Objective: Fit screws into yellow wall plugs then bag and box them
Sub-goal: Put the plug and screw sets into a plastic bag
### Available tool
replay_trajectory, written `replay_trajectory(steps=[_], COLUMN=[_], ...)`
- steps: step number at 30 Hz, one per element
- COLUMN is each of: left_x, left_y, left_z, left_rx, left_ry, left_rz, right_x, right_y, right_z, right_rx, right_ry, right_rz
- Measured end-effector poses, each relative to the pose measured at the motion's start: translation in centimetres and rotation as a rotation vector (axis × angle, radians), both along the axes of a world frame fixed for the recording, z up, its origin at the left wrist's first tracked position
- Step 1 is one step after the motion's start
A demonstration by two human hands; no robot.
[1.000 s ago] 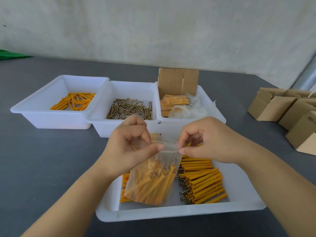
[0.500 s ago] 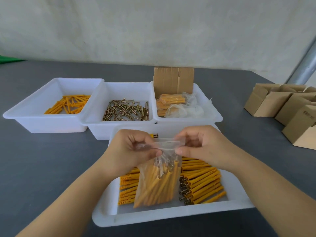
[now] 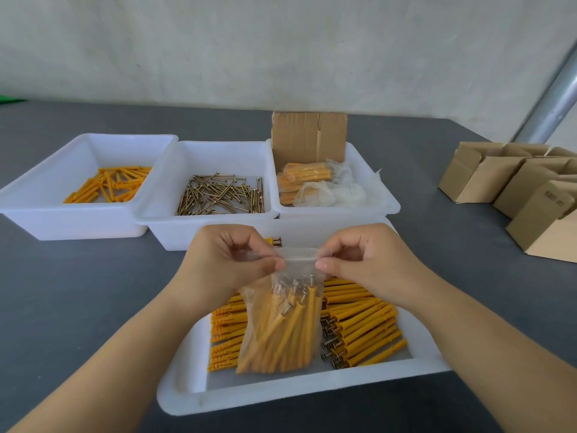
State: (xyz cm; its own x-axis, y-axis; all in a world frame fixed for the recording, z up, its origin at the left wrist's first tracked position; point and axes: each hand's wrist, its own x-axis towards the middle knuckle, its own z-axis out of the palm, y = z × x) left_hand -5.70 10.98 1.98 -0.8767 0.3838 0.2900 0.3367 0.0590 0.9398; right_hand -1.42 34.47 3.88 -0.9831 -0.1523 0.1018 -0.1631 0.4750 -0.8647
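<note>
Bagging step: left hand (image 3: 232, 264) and right hand (image 3: 359, 260) pinch the clear plastic bag of yellow screw-fitted plugs (image 3: 282, 320) shut; boxing, at two o'clock, likely follows.

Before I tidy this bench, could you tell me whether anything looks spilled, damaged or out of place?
Nothing stands out. Loose plugs and screws sit inside their own tubs, the assembled ones lie in rows in the near tub, and both hands, left hand and right hand, pinch the bag top.
</note>
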Motion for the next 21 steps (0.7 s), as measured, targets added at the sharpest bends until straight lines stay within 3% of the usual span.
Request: replay_trajectory(steps=[13,21], left_x=[-0.4,-1.6], left_y=[-0.1,2.3], left_z=[0.7,4.0], left_rx=[-0.018,-0.587], left_ry=[-0.152,0.015], left_rz=[-0.014,-0.122], right_x=[-0.4,-0.3], right_y=[-0.2,-0.5], right_z=[0.0,-0.3], right_rx=[-0.192,-0.177], right_ry=[-0.235,-0.138], right_rz=[-0.065,-0.057])
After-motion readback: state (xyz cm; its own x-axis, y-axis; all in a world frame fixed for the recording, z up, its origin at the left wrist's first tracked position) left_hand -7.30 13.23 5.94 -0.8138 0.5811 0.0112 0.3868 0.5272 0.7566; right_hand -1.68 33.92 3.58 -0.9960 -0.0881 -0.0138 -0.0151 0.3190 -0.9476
